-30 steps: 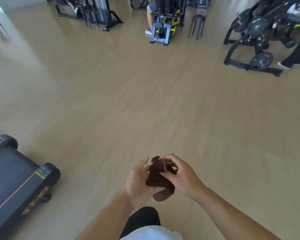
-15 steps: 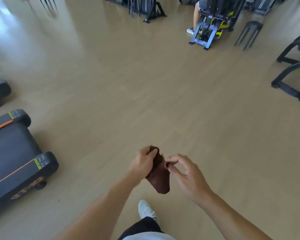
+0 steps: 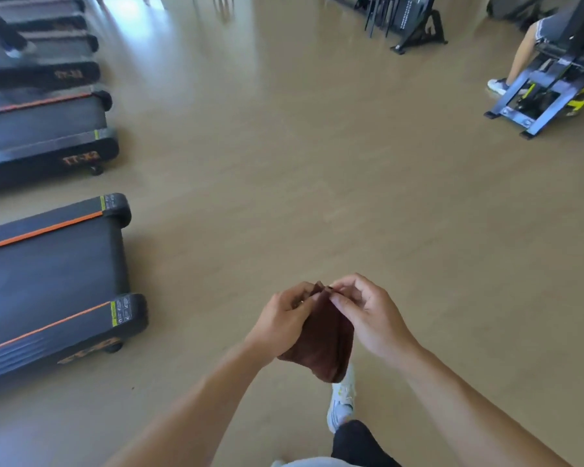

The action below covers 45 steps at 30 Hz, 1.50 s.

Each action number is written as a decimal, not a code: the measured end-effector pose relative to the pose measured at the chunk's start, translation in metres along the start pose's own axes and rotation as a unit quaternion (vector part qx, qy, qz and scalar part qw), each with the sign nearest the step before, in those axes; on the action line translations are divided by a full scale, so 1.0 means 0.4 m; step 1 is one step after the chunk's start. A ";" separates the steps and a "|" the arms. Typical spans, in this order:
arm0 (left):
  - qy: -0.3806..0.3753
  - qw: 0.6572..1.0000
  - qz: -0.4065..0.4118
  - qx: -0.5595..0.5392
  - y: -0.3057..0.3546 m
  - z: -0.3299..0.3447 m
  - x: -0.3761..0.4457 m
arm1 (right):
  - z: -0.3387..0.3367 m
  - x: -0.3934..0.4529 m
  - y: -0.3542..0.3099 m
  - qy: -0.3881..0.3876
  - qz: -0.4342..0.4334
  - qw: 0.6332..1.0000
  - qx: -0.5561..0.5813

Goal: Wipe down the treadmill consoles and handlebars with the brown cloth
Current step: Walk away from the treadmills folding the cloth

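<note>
Beige floor (image 3: 317, 197), weight machine (image 3: 550, 92), white shoe (image 3: 342, 404)

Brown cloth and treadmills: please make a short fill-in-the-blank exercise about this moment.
1. The brown cloth is held by ____ hands: left hand and right hand.
2. The nearest treadmill lies on the person's ____ side.
3. The stripes along that treadmill's deck are ____ in colour.
4. The white shoe shows directly ____ the cloth in the picture.

Missing words: both; left; orange; below

Daylight pours in from the upper left, throwing white glare across the tan floor (image 3: 284, 163). Motion blur smears the far treadmills (image 3: 41, 72), wide-angle distortion bends the edges, and my hands throw only faint shadows.
</note>
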<state>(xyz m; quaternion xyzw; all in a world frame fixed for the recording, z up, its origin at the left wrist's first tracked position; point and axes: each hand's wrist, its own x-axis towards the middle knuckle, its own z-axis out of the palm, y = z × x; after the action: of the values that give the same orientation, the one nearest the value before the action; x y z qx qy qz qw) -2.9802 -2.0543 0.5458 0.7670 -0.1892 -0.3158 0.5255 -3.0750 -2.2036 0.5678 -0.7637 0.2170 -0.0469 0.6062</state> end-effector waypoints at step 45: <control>0.529 0.824 -0.201 0.012 0.019 -1.714 1.535 | 1.065 2.442 -0.778 -0.313 -0.152 0.909 -0.230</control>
<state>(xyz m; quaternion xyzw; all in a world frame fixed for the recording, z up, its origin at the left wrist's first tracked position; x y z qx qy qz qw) -2.0637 -1.9683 0.5476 0.8435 0.2724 0.0421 0.4610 -1.9666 -2.1439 0.5642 -0.8814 -0.0976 0.1540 0.4358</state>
